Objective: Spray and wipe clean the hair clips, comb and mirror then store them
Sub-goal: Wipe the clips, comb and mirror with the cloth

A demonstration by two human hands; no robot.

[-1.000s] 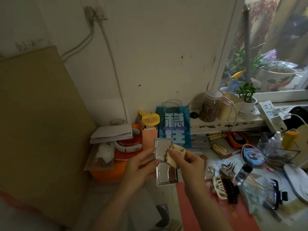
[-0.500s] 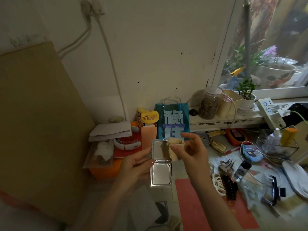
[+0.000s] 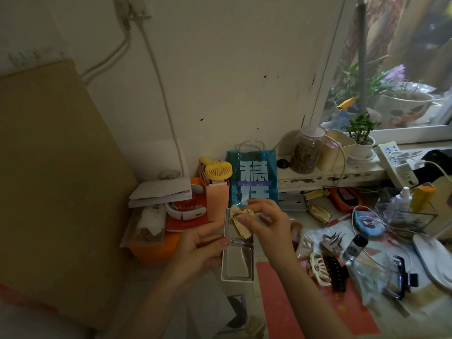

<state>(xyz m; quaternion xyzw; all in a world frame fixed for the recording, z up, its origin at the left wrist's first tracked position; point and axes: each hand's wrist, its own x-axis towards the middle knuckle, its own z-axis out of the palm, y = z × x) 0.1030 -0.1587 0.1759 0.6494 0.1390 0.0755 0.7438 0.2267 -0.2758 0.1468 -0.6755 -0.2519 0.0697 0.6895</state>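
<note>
Both hands work together above the cluttered table, in front of the blue paper bag [image 3: 252,177]. My left hand [image 3: 198,248] holds the open compact mirror [image 3: 238,250] by its left edge near the hinge, with the fingers curled around the side, and my right hand [image 3: 266,223] pinches a small beige cloth [image 3: 241,222] against the upper glass of this mirror. The mirror looks light and stiff, but I think it is fragile: the two glass panes can scratch or crack, and the hinge can fold suddenly if one pushes too hard. So the frame edge is the good place to take it, not the glass, because fingers would leave marks there again. The metal frame seems smooth and maybe slippery when wet from spray. The cloth is soft and takes any shape. To the right of the mirror, the hair clips lie on the table: a cream claw clip [image 3: 319,271] touching a black one [image 3: 338,275], and a small spray bottle [image 3: 354,247] stands near them. I cannot find the comb with certainty.
</note>
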